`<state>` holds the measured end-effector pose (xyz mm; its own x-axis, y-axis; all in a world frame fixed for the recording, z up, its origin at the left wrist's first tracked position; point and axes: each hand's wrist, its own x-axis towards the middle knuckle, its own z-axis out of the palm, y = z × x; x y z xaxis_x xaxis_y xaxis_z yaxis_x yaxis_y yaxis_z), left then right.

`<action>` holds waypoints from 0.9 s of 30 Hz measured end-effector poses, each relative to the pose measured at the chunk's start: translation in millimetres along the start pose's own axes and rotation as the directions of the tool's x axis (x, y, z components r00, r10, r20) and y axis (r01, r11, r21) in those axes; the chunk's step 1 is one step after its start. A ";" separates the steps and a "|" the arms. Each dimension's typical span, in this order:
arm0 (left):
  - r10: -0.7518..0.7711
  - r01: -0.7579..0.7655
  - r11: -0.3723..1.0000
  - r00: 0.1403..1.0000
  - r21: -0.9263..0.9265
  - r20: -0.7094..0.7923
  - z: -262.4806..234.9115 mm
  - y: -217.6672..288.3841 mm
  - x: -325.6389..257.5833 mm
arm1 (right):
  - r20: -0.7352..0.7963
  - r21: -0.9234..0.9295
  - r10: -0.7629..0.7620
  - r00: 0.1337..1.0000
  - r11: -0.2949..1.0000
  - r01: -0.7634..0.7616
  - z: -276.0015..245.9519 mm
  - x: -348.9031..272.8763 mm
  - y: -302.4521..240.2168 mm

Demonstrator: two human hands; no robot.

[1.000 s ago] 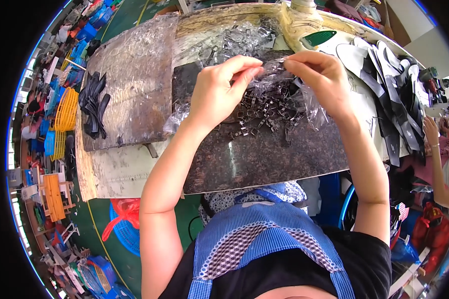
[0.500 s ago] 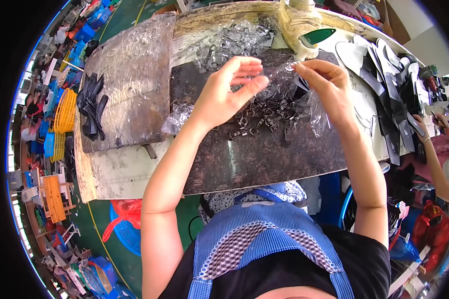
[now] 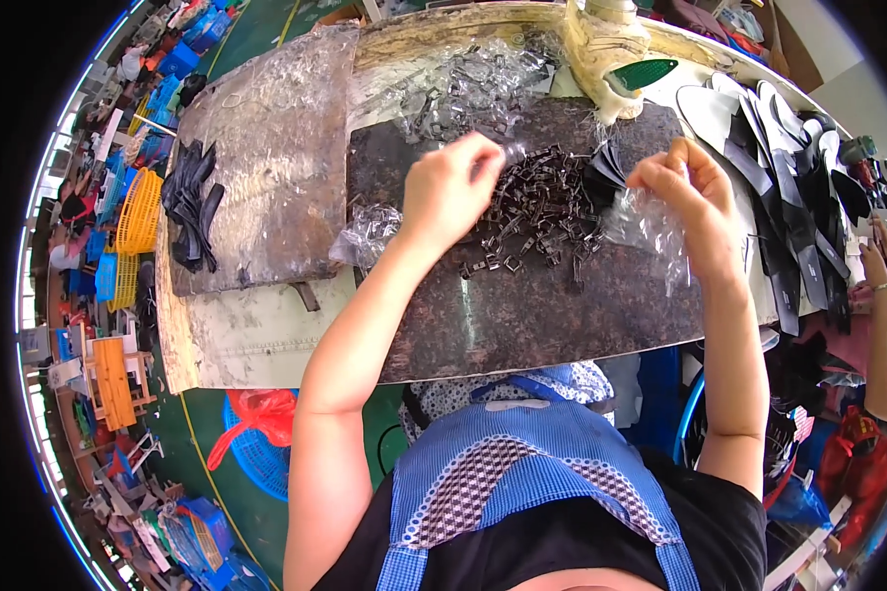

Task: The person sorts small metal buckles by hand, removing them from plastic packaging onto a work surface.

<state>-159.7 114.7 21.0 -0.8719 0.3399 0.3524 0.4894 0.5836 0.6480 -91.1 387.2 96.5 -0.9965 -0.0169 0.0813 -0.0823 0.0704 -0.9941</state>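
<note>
Small dark metal buckles (image 3: 547,212) lie in a loose heap on the dark board (image 3: 581,315) between my hands. My left hand (image 3: 450,192) is above the heap's left side, its fingers curled toward the thumb. Whatever may be in its fingertips is hidden. To the right of the heap, my right hand (image 3: 695,202) is closed with bent fingers on a crumpled clear plastic bag (image 3: 650,231), which hangs below the fingertips. A small bundle of black strips (image 3: 607,169) sits between the buckles and that hand. Behind the heap are more clear bags (image 3: 473,84) with metal pieces in them.
A worn board (image 3: 266,148) at left carries black straps (image 3: 191,202). A yellowed stand (image 3: 601,54) with a green piece (image 3: 645,73) rises at the back. White and black shoe parts (image 3: 759,148) lie at right, beside another person's arm (image 3: 882,315). A blue basket (image 3: 256,463) stands below.
My hands have moved apart, the right one carrying the plastic to the right. My left hand's fingers, spread before, are now curled. More of the buckle heap shows.
</note>
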 end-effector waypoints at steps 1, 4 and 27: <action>-0.118 0.109 0.970 0.993 -0.219 -0.027 -5.6 2.6 3.3 | 0.035 -0.019 -0.046 0.998 0.999 0.047 -0.4 -2.3 0.4; -0.191 0.273 0.618 0.962 -0.737 0.197 -18.9 11.2 13.4 | 0.077 -0.256 0.127 0.989 0.961 -0.103 7.3 4.3 -1.0; -0.172 0.179 0.812 0.983 -0.555 0.065 -63.8 -5.3 -16.2 | -0.062 -0.350 -0.163 0.985 0.928 0.132 14.3 22.0 -4.0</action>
<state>-149.1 59.1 55.0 -0.9404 0.2814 0.1909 0.2333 0.1256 0.9643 -112.5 372.2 101.2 -0.9685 0.0339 0.2468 -0.2114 0.4120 -0.8863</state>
